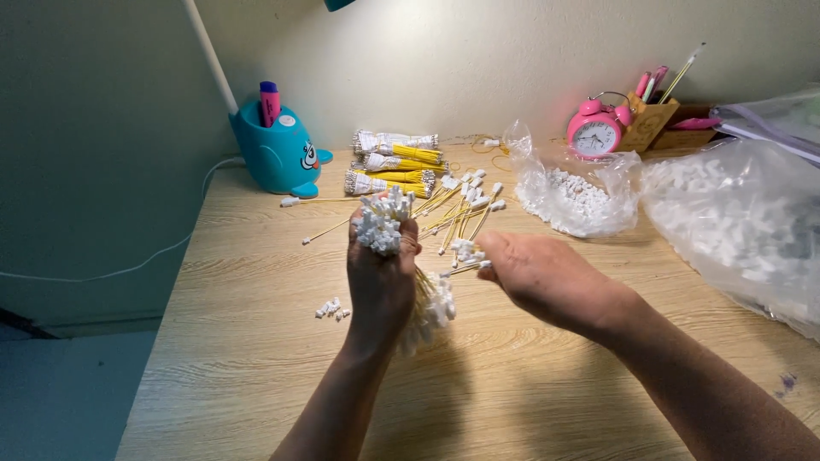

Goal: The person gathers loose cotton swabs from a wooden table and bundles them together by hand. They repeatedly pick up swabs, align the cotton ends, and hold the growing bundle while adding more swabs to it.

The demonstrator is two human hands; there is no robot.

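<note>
Head view, looking down at our two hands over a pale wooden desk (256, 358). Our left hand (381, 282) is closed in a fist around a thick bundle of yellow wires (382, 224), held roughly upright; the white connector tips bunch out above the thumb, and another cluster of white tips hangs out just below the heel of the hand. Our right hand (538, 273), just to the right of the left, has its fingers pinched together on a few wires (468, 256) whose white ends poke out toward the left hand. Between and just beyond both hands a loose fan of wires (461, 205) lies on the desk, tips pointing away from us. Just left of the left hand sit a few small white connectors (332, 309), apart from the bundle. Farther beyond the left hand lie three or four tied bundles (395, 162), and past them to the left stands a teal penguin-shaped pen holder (278, 154) with a lamp arm rising from it. Beyond the right hand is an open clear bag of white connectors (576, 196), with a pink alarm clock (596, 132) and a wooden pen box (649, 119) behind it. To the right of the right hand lies a larger plastic bag (743, 222) of white parts.
</note>
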